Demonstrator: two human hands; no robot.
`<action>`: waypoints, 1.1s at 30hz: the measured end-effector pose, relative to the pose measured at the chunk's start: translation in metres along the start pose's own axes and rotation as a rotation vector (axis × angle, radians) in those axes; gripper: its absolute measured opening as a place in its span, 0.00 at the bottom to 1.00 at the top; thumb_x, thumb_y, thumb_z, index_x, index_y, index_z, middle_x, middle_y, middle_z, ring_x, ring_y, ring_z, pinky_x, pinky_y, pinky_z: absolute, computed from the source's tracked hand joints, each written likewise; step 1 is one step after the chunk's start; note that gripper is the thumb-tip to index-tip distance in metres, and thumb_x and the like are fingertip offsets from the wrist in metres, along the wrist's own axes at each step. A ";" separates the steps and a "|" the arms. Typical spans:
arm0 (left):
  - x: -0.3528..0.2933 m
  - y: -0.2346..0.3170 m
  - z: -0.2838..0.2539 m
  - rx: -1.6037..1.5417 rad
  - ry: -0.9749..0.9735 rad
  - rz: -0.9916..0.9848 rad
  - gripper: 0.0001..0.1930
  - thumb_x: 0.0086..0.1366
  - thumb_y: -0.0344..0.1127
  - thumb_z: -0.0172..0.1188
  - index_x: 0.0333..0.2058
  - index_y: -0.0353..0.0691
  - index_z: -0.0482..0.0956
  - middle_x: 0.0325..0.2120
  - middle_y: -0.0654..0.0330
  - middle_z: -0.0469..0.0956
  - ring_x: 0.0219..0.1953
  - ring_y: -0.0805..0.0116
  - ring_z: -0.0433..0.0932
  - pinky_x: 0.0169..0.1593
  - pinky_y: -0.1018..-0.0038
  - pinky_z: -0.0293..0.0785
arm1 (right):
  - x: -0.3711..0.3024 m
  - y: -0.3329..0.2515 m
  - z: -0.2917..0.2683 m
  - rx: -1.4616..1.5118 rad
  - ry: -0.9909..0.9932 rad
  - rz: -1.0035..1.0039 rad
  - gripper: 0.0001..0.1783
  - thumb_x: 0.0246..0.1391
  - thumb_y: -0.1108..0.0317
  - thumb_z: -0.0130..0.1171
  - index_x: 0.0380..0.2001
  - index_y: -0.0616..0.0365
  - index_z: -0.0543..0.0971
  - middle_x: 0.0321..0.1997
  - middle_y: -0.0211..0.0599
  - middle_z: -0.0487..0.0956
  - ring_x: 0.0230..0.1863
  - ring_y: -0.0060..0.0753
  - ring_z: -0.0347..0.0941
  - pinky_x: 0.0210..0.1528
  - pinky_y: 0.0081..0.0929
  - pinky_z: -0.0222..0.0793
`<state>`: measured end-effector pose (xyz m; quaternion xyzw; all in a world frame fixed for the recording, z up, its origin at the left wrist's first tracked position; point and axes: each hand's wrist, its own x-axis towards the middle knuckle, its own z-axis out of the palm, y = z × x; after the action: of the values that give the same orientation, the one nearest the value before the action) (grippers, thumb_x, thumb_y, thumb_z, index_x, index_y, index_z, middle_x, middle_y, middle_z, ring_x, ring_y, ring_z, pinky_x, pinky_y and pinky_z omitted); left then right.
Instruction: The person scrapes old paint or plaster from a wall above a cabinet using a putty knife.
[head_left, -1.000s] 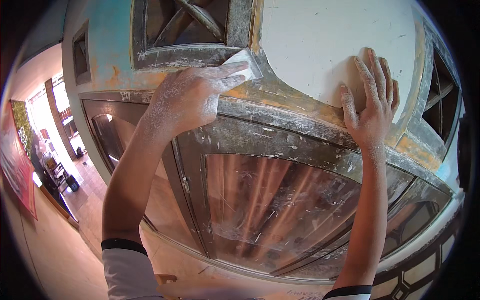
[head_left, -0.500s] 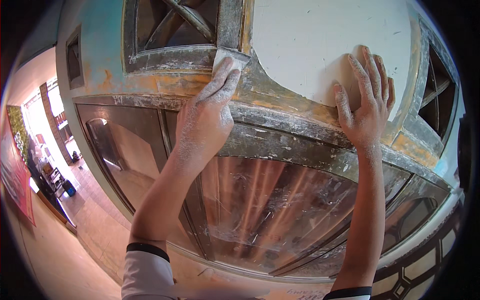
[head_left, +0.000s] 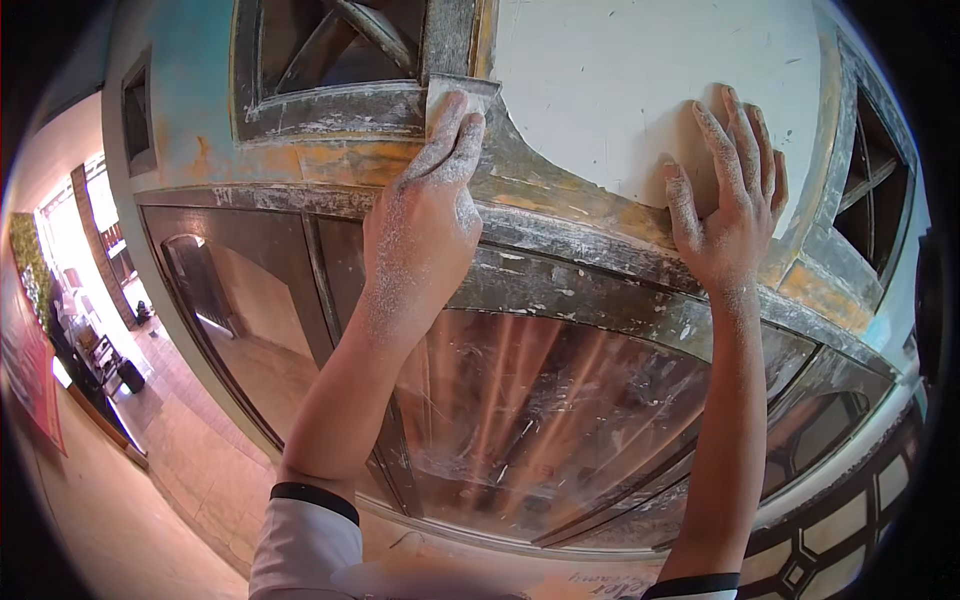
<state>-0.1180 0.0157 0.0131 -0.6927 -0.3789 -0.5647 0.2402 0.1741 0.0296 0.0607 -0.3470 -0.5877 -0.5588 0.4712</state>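
My left hand (head_left: 425,225), dusted with white powder, presses a small folded piece of sandpaper (head_left: 484,94) against the worn wooden frame (head_left: 455,45). Two of its fingers lie over the paper, just beside the lower right corner of the upper window opening; the other fingers are tucked under and partly hidden. Farther right, my right hand (head_left: 735,195) rests with fingers spread on the smooth white panel (head_left: 590,80). It holds nothing, and its fingers are powdery too. Below both hands runs a scuffed wooden rail (head_left: 580,245) with paint patches.
A dusty glass pane (head_left: 540,410) fills the frame under the rail. Another lattice opening (head_left: 868,190) sits at the right. On the left, a tiled floor (head_left: 205,440) leads to a bright doorway, with dark objects (head_left: 95,350) along the wall.
My left hand has slid the sandpaper a little up and to the right along the frame. My right hand stays in place on the white panel. The view has shifted slightly.
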 end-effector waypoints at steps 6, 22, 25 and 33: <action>0.003 -0.001 -0.001 0.017 -0.007 -0.034 0.34 0.59 0.16 0.53 0.67 0.36 0.73 0.72 0.54 0.68 0.71 0.52 0.69 0.70 0.64 0.69 | -0.001 -0.001 0.001 0.004 0.002 0.007 0.31 0.61 0.48 0.63 0.68 0.33 0.76 0.79 0.27 0.67 0.80 0.42 0.57 0.81 0.55 0.41; 0.015 0.011 0.008 -0.064 0.038 0.030 0.34 0.60 0.15 0.54 0.67 0.39 0.73 0.70 0.56 0.70 0.69 0.53 0.72 0.68 0.66 0.72 | 0.000 -0.001 0.001 -0.001 0.012 0.014 0.31 0.60 0.49 0.64 0.67 0.34 0.77 0.79 0.28 0.67 0.80 0.42 0.58 0.81 0.54 0.40; -0.003 0.016 0.019 -0.066 0.007 0.020 0.32 0.62 0.16 0.53 0.66 0.38 0.74 0.70 0.57 0.69 0.67 0.52 0.74 0.65 0.64 0.75 | 0.000 -0.004 0.000 -0.004 -0.013 0.030 0.31 0.60 0.49 0.64 0.67 0.33 0.77 0.79 0.28 0.67 0.80 0.42 0.57 0.81 0.54 0.40; 0.013 0.030 0.019 -0.035 0.010 0.024 0.29 0.64 0.19 0.51 0.64 0.38 0.76 0.70 0.58 0.69 0.64 0.51 0.76 0.62 0.62 0.77 | -0.002 0.000 -0.002 0.012 -0.004 0.027 0.31 0.59 0.49 0.65 0.66 0.34 0.77 0.78 0.28 0.67 0.80 0.43 0.58 0.81 0.55 0.41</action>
<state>-0.0815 0.0156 0.0233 -0.6986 -0.3592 -0.5718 0.2367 0.1747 0.0274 0.0589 -0.3530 -0.5873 -0.5481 0.4796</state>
